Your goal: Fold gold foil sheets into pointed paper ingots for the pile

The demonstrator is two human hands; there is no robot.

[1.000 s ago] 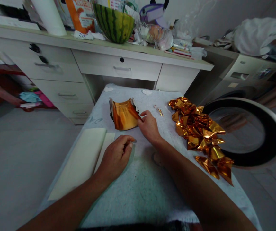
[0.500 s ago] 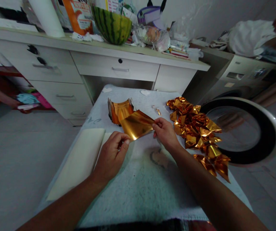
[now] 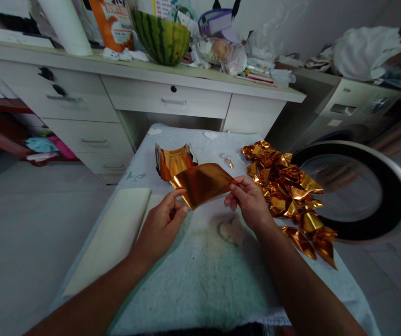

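Observation:
A shiny copper-gold foil sheet [image 3: 205, 184] is held slightly bowed above the cloth-covered table. My right hand [image 3: 251, 200] pinches its right corner between thumb and fingers. At the sheet's lower left edge is my left hand [image 3: 161, 224], its index finger at the edge and its thumb apart, so it looks open. Just behind, partly covered by the sheet, a curved stack of the same foil [image 3: 175, 161] lies on the table. On the right is a pile of folded foil pieces [image 3: 284, 182]. A small clear and gold scrap [image 3: 228, 162] lies between stack and pile.
A pale folded sheet or pad [image 3: 116, 238] lies along the left side of the table [image 3: 200, 280]. An open round washing machine door [image 3: 396, 186] stands close by the right edge. Behind, a white desk [image 3: 172, 100] bears a cut watermelon [image 3: 161, 37] and clutter.
My right hand has moved a little right, drawing the foil sheet's corner with it, and the sheet now bows more. My left index finger has lifted away from the thumb.

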